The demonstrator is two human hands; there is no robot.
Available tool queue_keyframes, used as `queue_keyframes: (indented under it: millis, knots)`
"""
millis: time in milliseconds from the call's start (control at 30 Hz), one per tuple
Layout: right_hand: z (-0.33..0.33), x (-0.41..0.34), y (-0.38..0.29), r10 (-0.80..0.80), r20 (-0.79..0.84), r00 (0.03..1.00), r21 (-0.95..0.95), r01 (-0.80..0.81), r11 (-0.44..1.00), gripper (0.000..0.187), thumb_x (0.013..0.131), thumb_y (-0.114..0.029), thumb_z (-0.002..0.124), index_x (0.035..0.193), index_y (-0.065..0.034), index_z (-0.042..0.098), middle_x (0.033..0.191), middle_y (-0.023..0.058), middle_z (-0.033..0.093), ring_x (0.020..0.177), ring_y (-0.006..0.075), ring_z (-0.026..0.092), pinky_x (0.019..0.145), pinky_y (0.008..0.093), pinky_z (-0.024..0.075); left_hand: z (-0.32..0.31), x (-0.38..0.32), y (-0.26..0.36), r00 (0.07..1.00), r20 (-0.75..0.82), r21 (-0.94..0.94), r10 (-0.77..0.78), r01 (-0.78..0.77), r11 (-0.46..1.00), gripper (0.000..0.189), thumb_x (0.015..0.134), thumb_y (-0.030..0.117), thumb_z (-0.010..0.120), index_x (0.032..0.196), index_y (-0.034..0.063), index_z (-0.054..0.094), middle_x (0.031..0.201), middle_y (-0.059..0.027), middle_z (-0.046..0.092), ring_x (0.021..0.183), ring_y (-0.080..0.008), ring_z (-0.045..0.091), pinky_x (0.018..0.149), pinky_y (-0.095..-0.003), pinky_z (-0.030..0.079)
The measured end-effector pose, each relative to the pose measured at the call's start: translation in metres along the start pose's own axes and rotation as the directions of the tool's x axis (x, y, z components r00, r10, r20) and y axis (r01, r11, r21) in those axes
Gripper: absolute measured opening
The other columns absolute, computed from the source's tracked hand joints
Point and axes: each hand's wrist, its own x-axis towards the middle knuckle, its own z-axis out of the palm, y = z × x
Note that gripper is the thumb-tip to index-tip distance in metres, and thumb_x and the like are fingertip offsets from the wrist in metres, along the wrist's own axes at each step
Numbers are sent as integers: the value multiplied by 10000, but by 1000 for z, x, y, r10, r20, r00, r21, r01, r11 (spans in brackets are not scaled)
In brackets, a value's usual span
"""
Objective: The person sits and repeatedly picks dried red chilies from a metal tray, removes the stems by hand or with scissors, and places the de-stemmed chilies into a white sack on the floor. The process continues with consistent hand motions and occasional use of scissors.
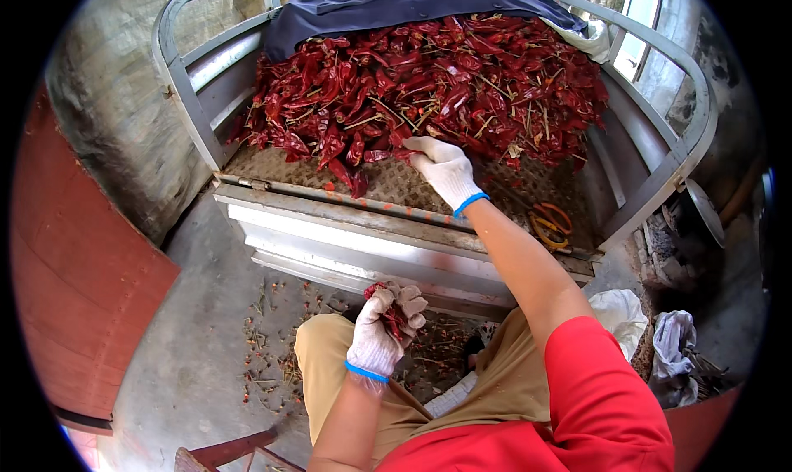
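A large heap of dried red chili peppers (433,88), many with pale stems, fills the metal cargo bed (402,190) before me. My right hand (442,165), in a white knit glove with a blue cuff, reaches to the heap's front edge. Its thumb and fingers close on a red chili (405,152). Lower down, above my lap, my left hand (385,329) wears a matching, dirtier glove. Its curled fingers hold dried chilies (393,320), partly hidden in the palm. Clear plastic shows under the left cuff.
Scissors (550,224) with orange and yellow handles lie at the bed's right front corner. Metal side rails (185,70) flank the heap, and dark blue cloth (402,5) covers its back. Stems and scraps (266,342) litter the concrete floor. White sacks (619,317) stand at right.
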Motion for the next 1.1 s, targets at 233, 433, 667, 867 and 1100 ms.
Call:
queue_keyframes:
  millis: [233, 433, 667, 867, 1100]
  knots:
    - [-33, -39, 6, 532, -15, 847, 791, -315, 524, 296, 895, -56, 705, 1191, -74, 712, 924, 82, 742, 624, 109, 634, 515, 264, 498, -26, 7, -3, 998, -38, 165, 52, -45, 985, 380, 975, 239, 564, 1276, 10, 537, 1369, -273, 567, 1263, -449, 563, 950, -578, 538]
    - [-42, -48, 22, 598, 89, 796, 975, -191, 109, 254, 894, 42, 670, 1134, -41, 669, 903, 132, 718, 581, 123, 602, 433, 242, 370, -20, 7, -8, 995, -67, 195, 75, -60, 979, 357, 981, 221, 556, 1263, 4, 533, 1375, -275, 559, 1270, -465, 551, 988, -601, 521]
    - [-41, -63, 20, 169, -347, 923, -445, -320, 836, 393, 897, -276, 640, 1283, -210, 606, 1191, 147, 660, 949, 384, 690, 844, 478, 561, -37, 41, 9, 957, -225, 108, 183, -162, 981, 130, 967, 191, 598, 1044, 86, 597, 1282, -205, 648, 1191, -432, 620, 970, -596, 529]
    - [-21, -80, -40, 18, 86, 996, -344, 13, 939, 403, 902, -376, 636, 1232, -148, 676, 1207, 148, 685, 1051, 321, 684, 879, 413, 554, -40, 35, -8, 967, -194, 133, 165, -141, 981, 113, 968, 168, 564, 1048, 96, 599, 1287, -200, 650, 1203, -413, 619, 996, -604, 503]
    - [33, -62, -69, 235, 311, 921, -480, -61, 875, 399, 908, -377, 638, 1183, -89, 617, 1177, 182, 686, 1070, 357, 682, 830, 505, 566, -38, 27, -2, 961, -198, 151, 194, -165, 975, 138, 946, 157, 560, 1064, 100, 603, 1295, -209, 642, 1239, -395, 600, 1019, -631, 465]
